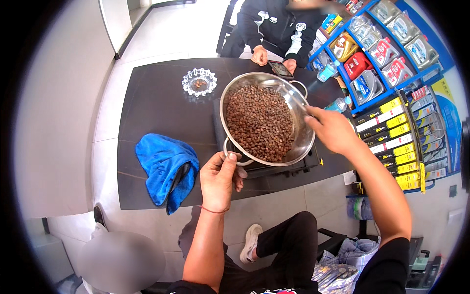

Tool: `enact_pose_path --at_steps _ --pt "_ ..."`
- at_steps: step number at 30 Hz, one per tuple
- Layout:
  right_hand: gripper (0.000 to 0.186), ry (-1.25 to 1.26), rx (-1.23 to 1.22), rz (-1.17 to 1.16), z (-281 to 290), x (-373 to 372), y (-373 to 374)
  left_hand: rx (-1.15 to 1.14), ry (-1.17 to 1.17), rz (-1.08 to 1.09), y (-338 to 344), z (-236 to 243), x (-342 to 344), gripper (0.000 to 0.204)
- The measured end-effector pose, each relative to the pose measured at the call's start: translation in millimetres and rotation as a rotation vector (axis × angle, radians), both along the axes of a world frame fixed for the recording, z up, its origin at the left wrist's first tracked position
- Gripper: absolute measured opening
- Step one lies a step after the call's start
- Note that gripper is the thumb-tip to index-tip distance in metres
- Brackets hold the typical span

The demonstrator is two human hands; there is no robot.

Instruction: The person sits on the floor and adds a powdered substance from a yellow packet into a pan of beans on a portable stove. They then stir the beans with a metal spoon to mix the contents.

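Observation:
A wide stainless steel pan (303, 142) with two loop handles is tilted over the dark table. A heap of small reddish-brown beans (259, 122) lies in it, mostly toward its left side; their exact kind is unclear. My left hand (219, 179) is closed on the near-left loop handle, thumb on top. At the right rim, my right hand (334, 130) is closed around what looks like a slim metal utensil (297, 100) reaching into the pan; its far end is blurred. Beneath the pan, a flat black appliance (306, 164) is partly hidden.
A crumpled blue cloth (166, 166) lies on the table (147, 108) at left. Beyond it stands a glass ashtray (199, 82). Across the table a person (274, 29) holds a phone (280, 68). Plastic bottles (338, 104) and shelves of jugs (357, 63) stand at right.

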State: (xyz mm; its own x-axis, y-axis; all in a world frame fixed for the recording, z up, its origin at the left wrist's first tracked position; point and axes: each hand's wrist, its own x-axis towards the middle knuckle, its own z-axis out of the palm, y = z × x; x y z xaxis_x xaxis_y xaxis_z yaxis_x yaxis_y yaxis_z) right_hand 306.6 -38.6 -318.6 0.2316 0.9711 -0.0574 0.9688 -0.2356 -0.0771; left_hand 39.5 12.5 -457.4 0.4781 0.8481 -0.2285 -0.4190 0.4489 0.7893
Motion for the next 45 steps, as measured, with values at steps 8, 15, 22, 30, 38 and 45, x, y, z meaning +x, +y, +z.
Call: enact_pose_path --at_steps 8,15,22,30,38,45 --pt "0.037 0.049 -0.381 -0.021 36.2 -53.6 -21.5 -0.029 0.003 -0.006 -0.4 -4.3 -8.3 0.023" --pt "0.037 0.031 -0.122 -0.116 35.0 -2.1 -35.1 -0.035 -0.002 0.005 -0.8 -3.4 -6.8 0.023" --pt "0.04 0.276 -0.098 -0.004 -13.7 -0.6 -8.1 -0.01 -0.022 -0.01 -0.1 -1.6 -1.4 0.022" --pt "0.038 0.201 -0.295 -0.13 67.5 -63.9 -57.7 -0.023 -0.008 -0.004 -1.7 -2.4 -9.3 0.023" --pt "0.035 -0.059 -0.248 0.118 12.4 -50.3 -60.4 -0.008 -0.002 0.014 -1.3 -3.0 -5.8 0.024" --pt "0.036 -0.012 -0.045 0.028 2.1 -35.4 -11.3 -0.01 0.011 0.012 -1.3 -2.0 -3.9 0.023"
